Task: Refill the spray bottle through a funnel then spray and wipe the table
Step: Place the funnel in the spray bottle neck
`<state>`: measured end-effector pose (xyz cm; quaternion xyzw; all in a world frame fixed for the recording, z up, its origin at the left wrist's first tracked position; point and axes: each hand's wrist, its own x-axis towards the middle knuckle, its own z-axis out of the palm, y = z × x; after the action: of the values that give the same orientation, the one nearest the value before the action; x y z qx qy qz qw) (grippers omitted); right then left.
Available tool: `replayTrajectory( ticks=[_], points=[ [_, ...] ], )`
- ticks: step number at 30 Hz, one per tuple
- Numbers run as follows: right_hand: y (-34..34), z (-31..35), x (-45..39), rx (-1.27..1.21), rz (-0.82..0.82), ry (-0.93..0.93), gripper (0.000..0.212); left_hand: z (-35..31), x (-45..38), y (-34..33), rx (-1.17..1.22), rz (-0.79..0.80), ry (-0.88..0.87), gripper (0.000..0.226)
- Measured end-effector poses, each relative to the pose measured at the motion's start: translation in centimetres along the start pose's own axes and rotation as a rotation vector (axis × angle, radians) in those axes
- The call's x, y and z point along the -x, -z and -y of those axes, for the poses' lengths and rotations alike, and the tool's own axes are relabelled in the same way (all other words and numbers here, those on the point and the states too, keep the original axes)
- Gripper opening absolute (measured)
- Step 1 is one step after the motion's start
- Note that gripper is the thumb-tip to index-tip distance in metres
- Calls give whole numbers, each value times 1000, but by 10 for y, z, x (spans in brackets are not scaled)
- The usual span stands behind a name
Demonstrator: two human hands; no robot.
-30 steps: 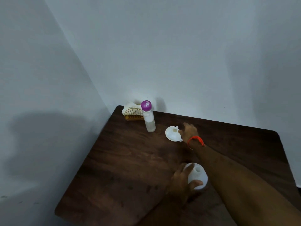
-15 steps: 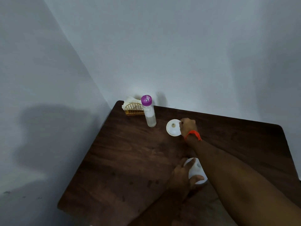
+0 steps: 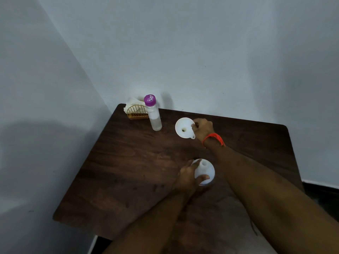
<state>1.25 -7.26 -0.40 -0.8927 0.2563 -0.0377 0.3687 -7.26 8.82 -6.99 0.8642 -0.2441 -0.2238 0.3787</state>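
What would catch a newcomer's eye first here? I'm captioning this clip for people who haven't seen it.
Probably the white funnel, tipped up in the right hand at the far middle of the dark wooden table. Nearer the camera, the left hand grips a white bottle with an open neck. In the far left corner stands a clear bottle with a purple cap beside a gold napkin holder.
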Motion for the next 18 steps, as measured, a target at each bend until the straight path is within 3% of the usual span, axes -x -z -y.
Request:
replayTrajectory(
  ticks=[18],
  points=[
    [87,-42,109,-27,-38,8,25,-30,8,-3,-12,26,150,71]
  ],
)
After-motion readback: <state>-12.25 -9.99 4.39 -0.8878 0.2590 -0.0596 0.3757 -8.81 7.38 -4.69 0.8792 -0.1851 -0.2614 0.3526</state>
